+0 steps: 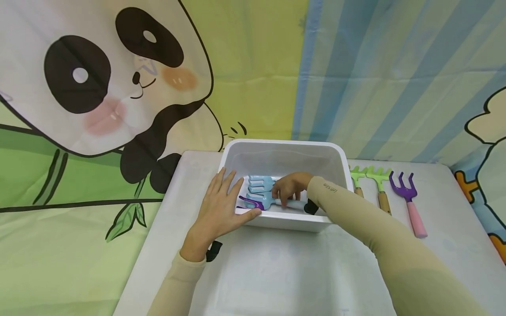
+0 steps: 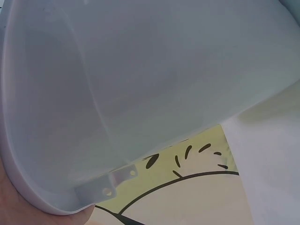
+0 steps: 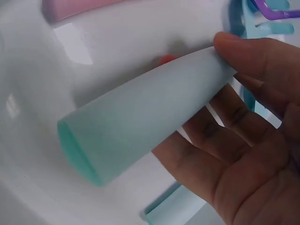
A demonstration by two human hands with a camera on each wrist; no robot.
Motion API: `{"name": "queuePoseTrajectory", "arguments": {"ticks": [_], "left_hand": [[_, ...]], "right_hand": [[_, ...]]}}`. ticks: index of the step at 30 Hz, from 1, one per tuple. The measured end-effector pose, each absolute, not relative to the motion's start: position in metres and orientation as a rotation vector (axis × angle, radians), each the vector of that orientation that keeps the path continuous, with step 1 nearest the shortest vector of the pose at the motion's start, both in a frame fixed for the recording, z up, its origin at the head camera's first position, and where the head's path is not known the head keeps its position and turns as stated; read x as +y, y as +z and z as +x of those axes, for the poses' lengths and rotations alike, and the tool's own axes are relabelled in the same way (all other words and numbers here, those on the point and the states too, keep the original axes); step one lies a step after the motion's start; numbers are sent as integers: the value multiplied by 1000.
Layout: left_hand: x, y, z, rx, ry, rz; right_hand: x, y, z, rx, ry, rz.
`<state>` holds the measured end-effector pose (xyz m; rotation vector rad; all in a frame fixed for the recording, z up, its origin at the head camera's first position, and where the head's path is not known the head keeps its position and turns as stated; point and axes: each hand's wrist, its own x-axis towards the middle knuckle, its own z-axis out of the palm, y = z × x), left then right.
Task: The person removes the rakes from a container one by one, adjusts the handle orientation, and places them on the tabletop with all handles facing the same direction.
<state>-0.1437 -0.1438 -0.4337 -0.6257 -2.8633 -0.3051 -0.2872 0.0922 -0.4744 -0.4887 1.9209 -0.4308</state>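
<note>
My right hand (image 1: 290, 186) is down inside a white plastic tub (image 1: 284, 141). Its thumb and fingers hold the pale blue handle (image 3: 145, 108) of a small blue garden fork (image 1: 264, 200). A second blue garden fork (image 1: 258, 182) lies just behind it in the tub. Near the front left corner is a purple fork (image 1: 257, 205), partly overlapping the blue one. In the right wrist view a pink handle (image 3: 84, 7) and another pale blue handle (image 3: 178, 206) show nearby. My left hand (image 1: 221, 204) rests at the tub's left front corner, fingers spread straight and thumb along the front rim.
To the right of the tub, two green rakes (image 1: 378, 175) with wooden handles and a purple fork (image 1: 405, 191) with a pink handle lie on the white table (image 1: 276, 272). Behind the table hangs a printed cloth (image 1: 257, 79) with a cartoon panda.
</note>
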Motion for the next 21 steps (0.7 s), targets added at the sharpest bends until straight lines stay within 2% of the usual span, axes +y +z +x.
{"name": "queuePoseTrajectory", "arguments": {"ticks": [21], "left_hand": [[-144,-433,-144,-2853,-326,-621]], "right_hand": [[94,-457,-297,1981,-603,-548]]}}
